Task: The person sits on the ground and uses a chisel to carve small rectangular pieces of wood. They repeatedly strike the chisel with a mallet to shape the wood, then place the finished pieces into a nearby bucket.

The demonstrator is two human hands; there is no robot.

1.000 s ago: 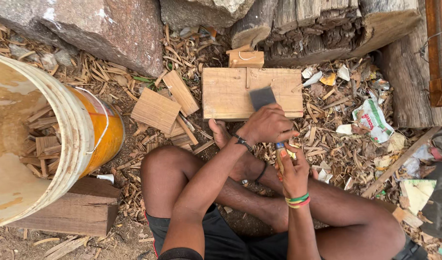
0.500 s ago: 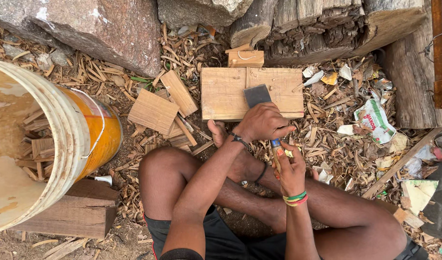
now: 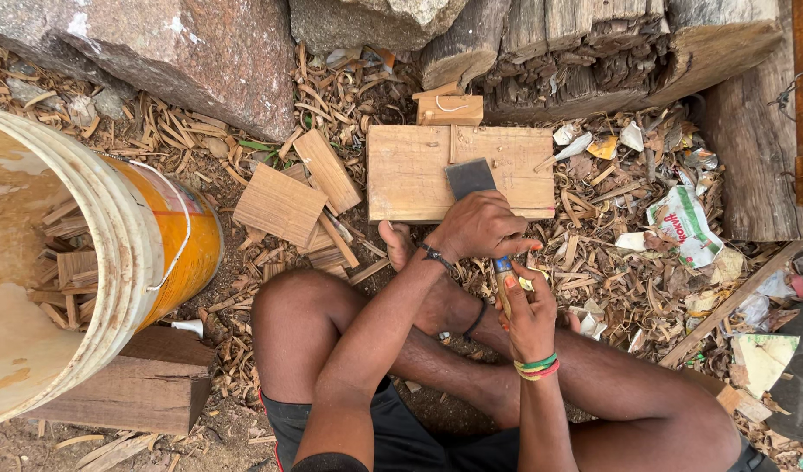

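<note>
Litter lies right of the board (image 3: pixel 410 175): a crumpled white wrapper (image 3: pixel 681 229) with red and green print, with paper scraps above it. At the far left a tipped bucket (image 3: pixel 96 262), cream inside and orange outside, holds short wood offcuts (image 3: pixel 61 280). Left hand (image 3: pixel 480 225) grips a dark blade (image 3: pixel 470 177) on the board; right hand (image 3: pixel 528 316) is closed around a wooden piece (image 3: pixel 506 284) just below. Compared with a second ago, both hands sit in much the same place.
</note>
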